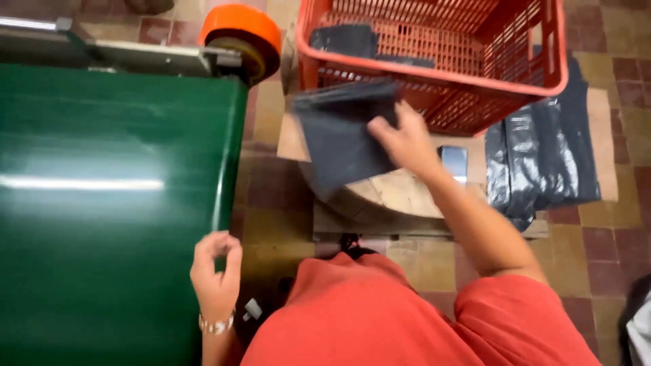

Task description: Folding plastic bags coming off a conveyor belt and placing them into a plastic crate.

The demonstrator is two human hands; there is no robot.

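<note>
My right hand [405, 141] grips a flat dark grey plastic bag [342, 132] by its right edge, holding it in the air in front of the orange crate [434, 71]. The bag hangs over a round wooden stool top [390, 193]. My left hand [215, 268] is down by the right edge of the green conveyor belt [108, 203], with thumb and fingers curled together and nothing visible in them. A bracelet sits on that wrist.
More dark grey bags lie in the orange crate [342, 39]. A stack of black plastic bags [542, 156] lies on cardboard to the right. A phone [454, 163] rests on the stool. An orange roller [241, 37] caps the belt's far end. Tiled floor below.
</note>
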